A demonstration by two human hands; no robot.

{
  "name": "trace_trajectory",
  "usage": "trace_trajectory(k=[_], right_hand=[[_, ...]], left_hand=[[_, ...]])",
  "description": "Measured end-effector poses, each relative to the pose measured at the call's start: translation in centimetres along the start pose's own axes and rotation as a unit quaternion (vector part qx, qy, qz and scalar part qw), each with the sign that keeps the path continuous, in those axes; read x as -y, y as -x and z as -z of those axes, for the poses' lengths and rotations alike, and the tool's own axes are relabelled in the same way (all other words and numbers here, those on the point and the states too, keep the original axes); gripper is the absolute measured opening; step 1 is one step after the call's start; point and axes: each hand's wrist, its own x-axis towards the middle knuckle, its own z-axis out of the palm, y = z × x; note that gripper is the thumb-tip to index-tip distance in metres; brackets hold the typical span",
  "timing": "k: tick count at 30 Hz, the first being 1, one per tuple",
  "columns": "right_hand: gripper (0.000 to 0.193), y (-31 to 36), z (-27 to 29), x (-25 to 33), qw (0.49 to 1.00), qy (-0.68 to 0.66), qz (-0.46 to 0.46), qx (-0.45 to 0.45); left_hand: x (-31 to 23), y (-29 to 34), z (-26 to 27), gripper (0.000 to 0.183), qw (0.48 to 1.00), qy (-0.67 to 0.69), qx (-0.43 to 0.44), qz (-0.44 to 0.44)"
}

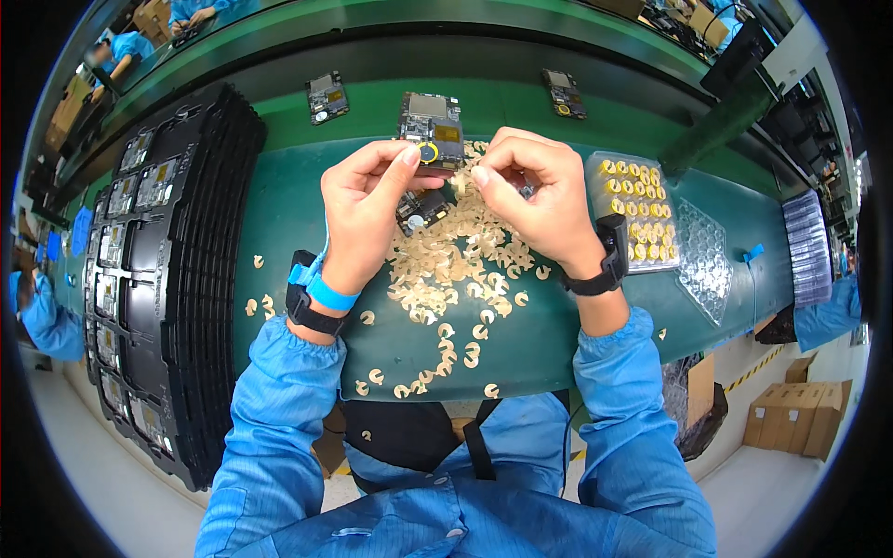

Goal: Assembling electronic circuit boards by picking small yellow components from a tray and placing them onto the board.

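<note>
My left hand (365,200) grips a circuit board (433,116) by its lower left corner, thumb beside a round coin cell with a yellow rim (428,152). Close to the board's lower right corner, my right hand (538,191) is closed in a pinch. A pale scrap (459,182) shows near its fingertips; whether they hold it is unclear. Something small and shiny (527,192) shows under the curled fingers, too hidden to name. Beneath the hands, a second circuit board (423,212) lies beside a heap of cream C-shaped paper pieces (437,270).
Stacked black trays (200,232) holding boards stand at left. To the right are a clear tray of yellow-rimmed coin cells (635,212) and an empty clear blister tray (704,260). Two boards (326,98) (565,94) lie at the back. Other people in blue work nearby.
</note>
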Motion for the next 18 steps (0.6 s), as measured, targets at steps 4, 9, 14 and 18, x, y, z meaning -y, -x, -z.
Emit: trace_trajectory(k=[4,9,14,18], right_hand=[[0.016,-0.4,-0.8,0.6,0.998,0.052,-0.031,-0.018],[0.007,-0.3,-1.3,-0.3,0.997,0.051,0.035,-0.044],[0.010,-0.4,-1.3,-0.8,0.975,0.142,0.149,-0.081],[0.015,-0.5,-1.0,-1.3,0.953,0.195,0.226,-0.056]], left_hand=[[-0.1,0.2,-0.4,0.020,0.997,-0.066,0.021,-0.023],[-0.1,0.5,-0.6,0.023,0.997,-0.070,0.042,-0.006],[0.0,0.4,-0.3,0.032,0.994,0.049,0.077,0.058],[0.0,0.2,-0.5,0.029,0.995,0.040,0.075,0.056]])
